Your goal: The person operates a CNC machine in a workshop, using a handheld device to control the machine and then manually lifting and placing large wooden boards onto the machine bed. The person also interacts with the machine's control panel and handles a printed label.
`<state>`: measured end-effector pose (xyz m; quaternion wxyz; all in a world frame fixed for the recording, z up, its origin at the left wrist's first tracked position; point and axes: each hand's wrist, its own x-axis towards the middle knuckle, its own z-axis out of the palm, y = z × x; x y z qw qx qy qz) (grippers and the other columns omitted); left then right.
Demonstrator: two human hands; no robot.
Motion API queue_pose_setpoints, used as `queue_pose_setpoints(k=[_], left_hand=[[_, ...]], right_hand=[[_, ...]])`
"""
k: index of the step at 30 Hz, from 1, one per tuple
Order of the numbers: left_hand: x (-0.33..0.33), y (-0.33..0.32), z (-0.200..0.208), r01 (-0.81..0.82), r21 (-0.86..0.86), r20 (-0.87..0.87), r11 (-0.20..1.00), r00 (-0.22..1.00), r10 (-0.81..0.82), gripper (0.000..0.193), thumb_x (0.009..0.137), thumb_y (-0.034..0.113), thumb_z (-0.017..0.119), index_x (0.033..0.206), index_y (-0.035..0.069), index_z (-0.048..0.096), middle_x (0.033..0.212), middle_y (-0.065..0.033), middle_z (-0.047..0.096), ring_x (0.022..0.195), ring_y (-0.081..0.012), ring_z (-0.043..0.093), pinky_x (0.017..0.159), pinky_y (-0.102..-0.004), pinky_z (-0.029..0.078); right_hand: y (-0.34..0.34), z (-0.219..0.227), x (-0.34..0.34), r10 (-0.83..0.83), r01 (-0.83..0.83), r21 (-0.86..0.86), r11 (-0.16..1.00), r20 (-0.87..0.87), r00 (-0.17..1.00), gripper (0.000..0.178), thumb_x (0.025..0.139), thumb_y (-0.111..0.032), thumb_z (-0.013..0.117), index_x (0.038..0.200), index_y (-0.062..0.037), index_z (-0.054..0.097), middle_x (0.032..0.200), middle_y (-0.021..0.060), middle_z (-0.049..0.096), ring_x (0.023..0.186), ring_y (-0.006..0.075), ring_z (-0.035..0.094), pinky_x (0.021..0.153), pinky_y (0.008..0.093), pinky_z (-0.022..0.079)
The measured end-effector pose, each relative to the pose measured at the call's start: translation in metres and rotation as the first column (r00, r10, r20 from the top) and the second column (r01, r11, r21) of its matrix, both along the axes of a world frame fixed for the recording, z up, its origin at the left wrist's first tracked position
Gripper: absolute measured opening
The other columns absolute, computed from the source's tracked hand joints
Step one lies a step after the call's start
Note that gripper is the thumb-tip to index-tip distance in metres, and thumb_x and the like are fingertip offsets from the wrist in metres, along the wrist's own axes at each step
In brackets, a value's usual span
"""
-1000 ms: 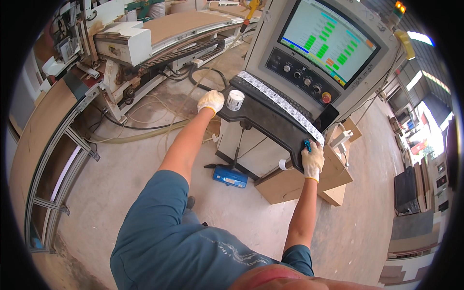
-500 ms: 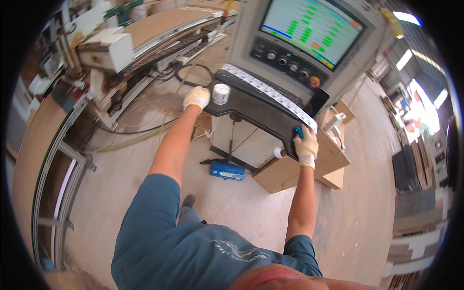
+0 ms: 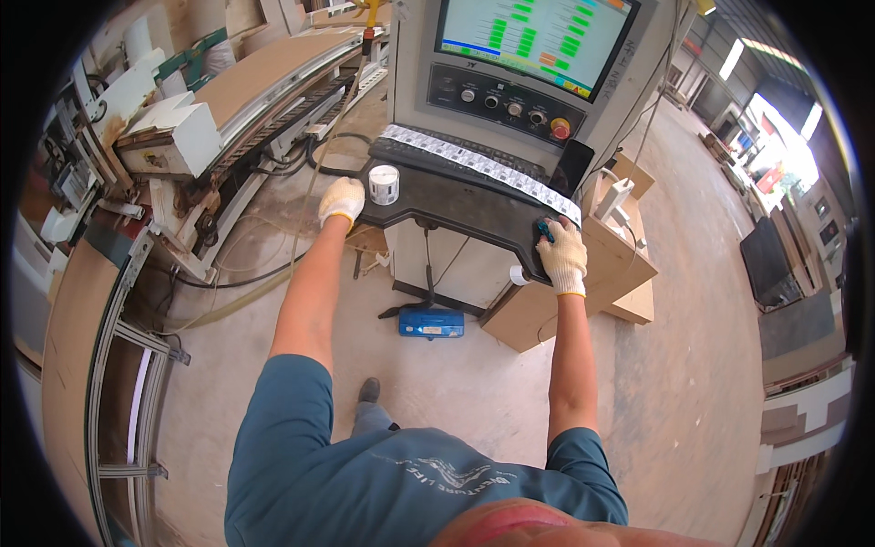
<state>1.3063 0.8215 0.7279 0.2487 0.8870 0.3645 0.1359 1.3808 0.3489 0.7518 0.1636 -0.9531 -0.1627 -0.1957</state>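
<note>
My left hand [image 3: 342,201], in a cream knit glove, is closed at the left edge of a black keyboard shelf [image 3: 447,196]; its fingertips are partly hidden. Just right of it a white roll of labels [image 3: 384,187] stands upright on the shelf. My right hand [image 3: 563,255], gloved the same way, curls over a small blue-and-black computer mouse [image 3: 544,230] at the shelf's right end. Across the keyboard [image 3: 427,155] lies a long strip of printed labels [image 3: 478,171]. Above them is a grey control cabinet [image 3: 415,55] with a lit screen [image 3: 533,41].
Knobs and a red emergency button [image 3: 560,129] line the cabinet panel. A dark phone-like slab [image 3: 572,169] leans at the keyboard's right. Below are a blue box-shaped object [image 3: 431,323] and a wooden box [image 3: 519,319]. A machine bed [image 3: 264,77] and a metal-framed table [image 3: 68,337] stand left.
My view has swung, so the cabinet and shelf sit further left in the picture and more upright. Both hands keep their places at the shelf, the right one over the mouse.
</note>
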Motion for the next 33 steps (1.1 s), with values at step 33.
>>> queue_pose_setpoints(k=[33], left_hand=[[0.0016,0.0029,-0.0060,0.042,0.096,0.026,0.994,0.999,-0.045,0.053,0.099,0.038,0.040,0.115,-0.001,0.073,0.122,-0.0299,0.067,0.117,-0.0454,0.065,0.102,-0.0534,0.051]], right_hand=[[0.0020,-0.0005,0.0043,0.046,-0.045,-0.032,0.998,0.029,0.999,0.042,0.091,-0.028,0.069,0.132,-0.0183,0.067,0.145,0.0161,0.057,0.127,0.0355,0.058,0.106,0.0462,0.049]])
